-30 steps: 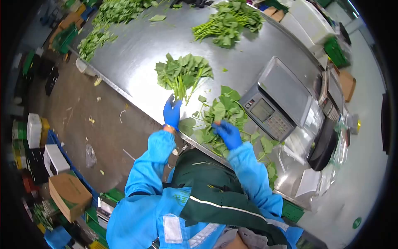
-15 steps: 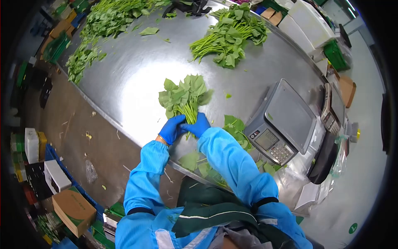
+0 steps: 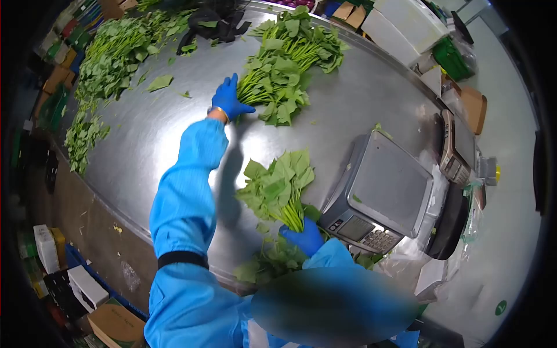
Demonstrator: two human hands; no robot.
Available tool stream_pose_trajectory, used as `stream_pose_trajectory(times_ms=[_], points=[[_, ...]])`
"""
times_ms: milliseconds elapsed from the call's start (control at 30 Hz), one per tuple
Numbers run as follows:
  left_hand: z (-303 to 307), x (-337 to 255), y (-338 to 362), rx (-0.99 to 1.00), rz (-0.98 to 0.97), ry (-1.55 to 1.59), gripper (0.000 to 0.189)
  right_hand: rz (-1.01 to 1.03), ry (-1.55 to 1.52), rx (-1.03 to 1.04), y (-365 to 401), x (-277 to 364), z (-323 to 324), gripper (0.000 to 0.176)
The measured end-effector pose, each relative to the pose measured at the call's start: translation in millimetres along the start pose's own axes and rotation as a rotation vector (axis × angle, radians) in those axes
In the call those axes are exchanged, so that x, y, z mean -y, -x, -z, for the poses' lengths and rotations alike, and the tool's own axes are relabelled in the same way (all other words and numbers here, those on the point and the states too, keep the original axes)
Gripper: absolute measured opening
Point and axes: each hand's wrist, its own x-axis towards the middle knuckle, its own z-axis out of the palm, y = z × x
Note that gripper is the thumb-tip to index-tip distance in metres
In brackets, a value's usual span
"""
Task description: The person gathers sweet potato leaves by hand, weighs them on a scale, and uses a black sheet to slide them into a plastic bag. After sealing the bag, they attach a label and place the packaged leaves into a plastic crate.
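In my gloved right hand (image 3: 306,236) is a bunch of leafy greens (image 3: 277,184), gripped by its stems with the leaves pointing away from me. My left hand (image 3: 231,100), also in a blue glove, reaches far across the metal table (image 3: 191,124). Its fingers and thumb are spread at the stem ends of a larger pile of greens (image 3: 287,72). Loose leaves (image 3: 264,267) lie by the near edge, partly under my right hand and sleeve.
To the right stands a digital scale (image 3: 386,185), with a second scale (image 3: 455,148) beyond it. More greens (image 3: 113,58) are heaped at the far left, near a black bag (image 3: 214,23). White foam boxes (image 3: 400,29) stand behind the table's far right edge.
My left hand has let go of the bunch and stretched forward to the larger pile. My right hand has moved the bunch toward me and to the right, nearer the scale.
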Motion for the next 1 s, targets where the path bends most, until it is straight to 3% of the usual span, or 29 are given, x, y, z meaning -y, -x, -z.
stream_pose_trajectory(times_ms=[33, 100, 133, 167, 267, 333, 367, 400, 467, 500, 567, 633, 733, 767, 800, 833, 867, 900, 967, 1000], points=[[-8.3, 2.5, -19.2, 0.001, -0.006, 0.008, 0.109, 0.001, -0.002, -0.034, 6.2, 3.9, 4.2, 0.034], [-18.9, 0.7, -43.7, 0.387, 0.134, 0.15, 0.116, -0.008, 0.064, -0.048, 17.1, 6.2, 13.8, 0.035], [-15.3, -11.9, -42.6, 0.346, 0.156, -0.011, 0.105, -0.018, 0.128, -0.053, 20.1, 7.2, 18.3, 0.037], [-23.7, -11.2, -41.5, 0.35, 0.149, -0.015, 0.105, -0.017, 0.12, -0.057, 22.6, 7.2, 22.6, 0.037], [-24.8, -28.6, -10.2, 0.258, 0.191, 0.139, 0.068, 0.056, 0.053, -0.1, 44.6, 4.6, 25.8, 0.035], [-20.4, -46.0, 21.9, 0.295, 0.315, 0.071, 0.067, 0.036, 0.012, -0.109, 64.3, 20.1, 35.2, 0.035], [-29.5, -38.2, 38.8, 0.267, 0.278, 0.144, 0.065, 0.019, -0.006, -0.1, 74.6, 27.1, 39.5, 0.034], [-32.0, -36.1, 55.5, 0.316, 0.294, 0.235, 0.063, 0.206, 0.016, -0.274, 83.9, 30.6, 39.7, 0.031], [-36.0, -41.8, 95.2, 0.282, 0.296, 0.627, 0.047, 0.277, -0.14, -0.343, 106.8, 56.4, 60.6, 0.027], [-21.9, -70.1, 116.0, 0.254, 0.393, 0.996, 0.037, 0.371, -0.077, -0.487, 108.7, 55.6, 75.1, 0.025], [7.3, -116.6, 140.1, 0.366, 0.496, 1.185, 0.033, 0.456, -0.046, -0.666, 112.2, 57.6, 107.9, 0.023], [36.4, -180.9, 160.0, 0.296, 0.431, 1.409, 0.034, 0.467, -0.034, -0.794, 112.0, 68.3, 143.3, 0.024], [48.8, -275.1, 166.2, 0.291, 0.384, 1.533, 0.025, 0.517, -0.065, -0.883, 90.8, 67.7, 196.5, 0.032], [44.9, -303.2, 165.3, 0.327, 0.399, 1.59, 0.024, 0.55, 0.087, -0.924, 70.3, 56.4, 216.5, 0.038], [24.8, -324.8, 162.8, 0.293, 0.206, 1.455, 0.023, 0.574, 0.242, -0.965, 58.2, 48.4, 233.8, 0.044], [-1.9, -345.7, 157.7, 0.225, 0.207, 1.396, 0.024, 0.548, 0.369, -0.961, 62.4, 54.6, 235.3, 0.054], [-40.3, -358.5, 151.2, 0.166, 0.128, 1.385, 0.043, 0.504, 0.416, -0.941, 66.3, 54.1, 233.1, 0.059], [-85.7, -369.6, 148.9, -0.026, 0.121, 1.07, 0.074, 0.504, 0.407, -0.949, 68.1, 44.1, 240.6, 0.059], [-88.2, -398.0, 169.9, 0.183, 0.123, 0.697, 0.111, 0.55, 0.645, -0.921, 69.0, 27.9, 255.8, 0.064], [-81.2, -407.6, 179.2, 0.205, 0.141, 0.445, 0.115, 0.579, 0.536, -0.829, 86.0, 21.7, 268.2, 0.066]])
